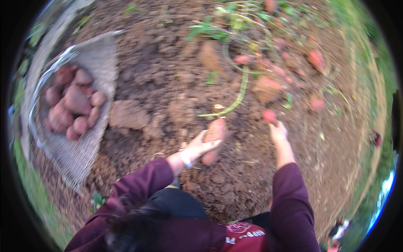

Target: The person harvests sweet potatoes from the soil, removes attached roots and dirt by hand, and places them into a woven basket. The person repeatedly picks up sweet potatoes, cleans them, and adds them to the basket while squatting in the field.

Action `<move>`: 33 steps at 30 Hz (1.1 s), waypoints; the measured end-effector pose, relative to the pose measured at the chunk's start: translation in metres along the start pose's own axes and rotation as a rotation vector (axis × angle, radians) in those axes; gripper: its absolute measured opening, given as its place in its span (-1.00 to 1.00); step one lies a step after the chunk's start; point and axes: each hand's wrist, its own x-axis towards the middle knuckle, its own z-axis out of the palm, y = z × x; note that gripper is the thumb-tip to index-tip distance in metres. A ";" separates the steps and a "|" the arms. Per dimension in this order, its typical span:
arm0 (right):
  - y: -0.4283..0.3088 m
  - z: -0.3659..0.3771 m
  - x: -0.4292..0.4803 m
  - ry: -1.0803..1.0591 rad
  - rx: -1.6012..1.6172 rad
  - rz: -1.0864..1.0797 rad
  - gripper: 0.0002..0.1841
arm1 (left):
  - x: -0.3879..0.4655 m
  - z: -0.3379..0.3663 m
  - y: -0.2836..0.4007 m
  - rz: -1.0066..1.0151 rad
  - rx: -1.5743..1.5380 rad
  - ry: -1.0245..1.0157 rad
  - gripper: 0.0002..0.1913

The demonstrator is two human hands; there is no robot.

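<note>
My left hand [197, 149] is closed around a long reddish sweet potato [216, 130], low over loose soil. A thick green vine stem [241, 94] curves down to the far tip of this root. To the right, my right hand [278, 131] grips a small round red sweet potato [269, 116], somewhat blurred. Beyond it, more sweet potatoes lie on the soil, among them a large one [267, 87] and a bright red one [316, 60].
At left, a woven sack [97, 60] lies on the ground with several sweet potatoes [75, 99] on it. A big soil clod [129, 115] sits beside the sack. Leafy vines [233, 25] spread at the top. Other people [338, 230] appear small at the lower right rim.
</note>
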 end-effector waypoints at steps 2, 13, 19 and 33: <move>0.009 0.013 0.003 0.046 0.008 0.221 -0.54 | 0.004 -0.004 0.002 -0.037 -0.160 -0.044 -0.13; -0.104 0.015 -0.118 -0.173 1.081 0.348 -0.79 | -0.036 -0.039 0.051 0.166 -0.648 -0.037 0.06; -0.168 -0.006 -0.138 -0.405 1.177 0.069 -0.83 | -0.051 -0.098 0.131 1.077 -0.746 0.212 -0.29; -0.210 -0.036 -0.145 -0.320 1.069 -0.316 -0.66 | -0.022 -0.031 0.057 0.225 -0.063 -0.105 -0.54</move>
